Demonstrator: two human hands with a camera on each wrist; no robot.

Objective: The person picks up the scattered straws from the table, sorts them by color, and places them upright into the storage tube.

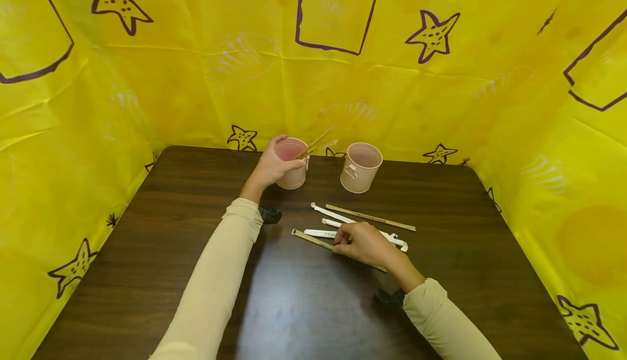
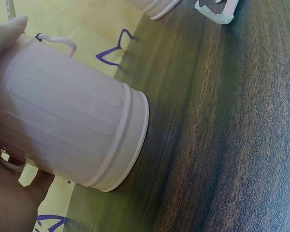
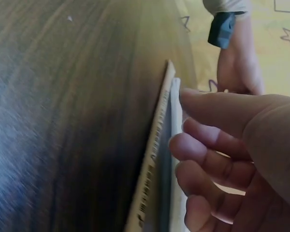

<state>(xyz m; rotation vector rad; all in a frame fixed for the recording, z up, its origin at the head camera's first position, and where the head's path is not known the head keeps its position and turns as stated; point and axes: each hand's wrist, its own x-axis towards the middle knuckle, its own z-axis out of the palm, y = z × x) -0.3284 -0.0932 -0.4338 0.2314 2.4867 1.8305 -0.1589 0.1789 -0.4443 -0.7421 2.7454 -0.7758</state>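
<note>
By straws [image 1: 370, 218], right hand [image 1: 366, 242] curls loosely; left hand [image 1: 273, 167] grips a bucket [image 1: 292, 179], ribs [image 2: 58, 122] showing only from left wrist

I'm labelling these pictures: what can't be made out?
Lower ends of brown strips in the left bucket: hidden by its wall, head view.
Floor inside the right bucket: hidden by its wall, head view; cropped, left wrist view.
Print on near strip: blurred, right wrist view.
Any grip by the right hand: hidden beneath it, head view.
</note>
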